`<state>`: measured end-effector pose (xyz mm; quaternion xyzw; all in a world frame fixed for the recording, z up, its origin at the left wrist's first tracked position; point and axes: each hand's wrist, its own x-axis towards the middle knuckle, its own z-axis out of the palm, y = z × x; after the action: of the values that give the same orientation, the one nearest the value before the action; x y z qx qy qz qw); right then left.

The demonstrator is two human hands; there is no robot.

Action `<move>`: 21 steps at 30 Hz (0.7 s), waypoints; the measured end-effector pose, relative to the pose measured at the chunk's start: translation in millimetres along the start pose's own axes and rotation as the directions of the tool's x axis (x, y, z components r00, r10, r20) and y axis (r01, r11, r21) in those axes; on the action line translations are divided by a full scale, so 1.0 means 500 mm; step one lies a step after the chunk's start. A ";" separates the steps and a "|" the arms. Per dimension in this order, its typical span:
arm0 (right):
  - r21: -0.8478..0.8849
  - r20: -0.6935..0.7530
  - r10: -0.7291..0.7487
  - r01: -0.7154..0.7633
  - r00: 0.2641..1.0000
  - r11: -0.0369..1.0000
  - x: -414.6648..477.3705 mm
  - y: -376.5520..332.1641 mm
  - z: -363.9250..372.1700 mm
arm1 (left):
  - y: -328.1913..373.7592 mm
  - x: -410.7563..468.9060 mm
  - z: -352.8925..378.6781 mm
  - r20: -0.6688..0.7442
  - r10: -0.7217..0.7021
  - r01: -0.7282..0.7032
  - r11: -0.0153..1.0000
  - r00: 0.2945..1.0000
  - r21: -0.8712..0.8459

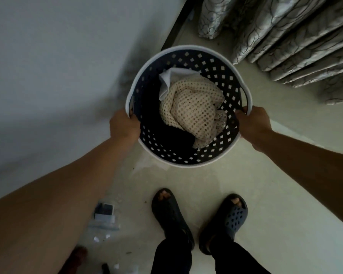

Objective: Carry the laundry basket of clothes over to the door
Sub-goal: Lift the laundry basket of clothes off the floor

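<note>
The laundry basket (188, 159), round with a pale rim and dark perforated walls, hangs in front of the person at about 12 o'clock from their feet, seemingly lifted off the floor (265, 194), though the overhead angle leaves that uncertain. Inside, a cream mesh garment (192, 111) sits on top, with a white cloth (166, 84) tucked at its 11 o'clock edge and dark clothes (166, 131) beneath toward 7 o'clock; the pile lies low, well under the rim, so nothing is likely to spill while walking. The left hand (124, 126) is clenched on the rim at 9 o'clock, just by the handle slot, and the right hand (252, 123) is wrapped over the rim at 3 o'clock beside the other slot. Gripping opposite sides probably keeps the load level and balanced. A wall (48, 76) stands close at 9 o'clock, folded curtains (295, 42) hang at 2 o'clock, and small litter (105, 214) lies on the floor at 7 o'clock by the slippers (170, 214). No door is visible, so the carry looks barely begun.
</note>
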<state>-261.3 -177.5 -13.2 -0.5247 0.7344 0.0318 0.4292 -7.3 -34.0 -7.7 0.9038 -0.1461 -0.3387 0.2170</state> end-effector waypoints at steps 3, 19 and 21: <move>-0.097 -0.044 -0.078 0.074 0.996 0.992 -0.069 -0.006 -0.069 | 0.042 -0.078 -0.050 0.036 0.063 -0.063 0.998 0.997 0.020; 0.134 -0.174 -0.114 0.139 0.978 0.981 -0.634 -0.099 -0.632 | 0.417 -0.630 -0.466 0.137 0.386 -0.406 0.897 0.912 0.177; 0.233 -0.238 -0.098 0.154 0.966 0.960 -0.710 -0.108 -0.684 | 0.455 -0.688 -0.519 0.166 0.421 -0.446 0.878 0.892 0.171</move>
<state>-393.6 -107.5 459.6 -0.5128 0.7411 -0.1476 0.4075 -109.1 -12.6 468.4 0.8427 -0.3921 -0.3199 0.1839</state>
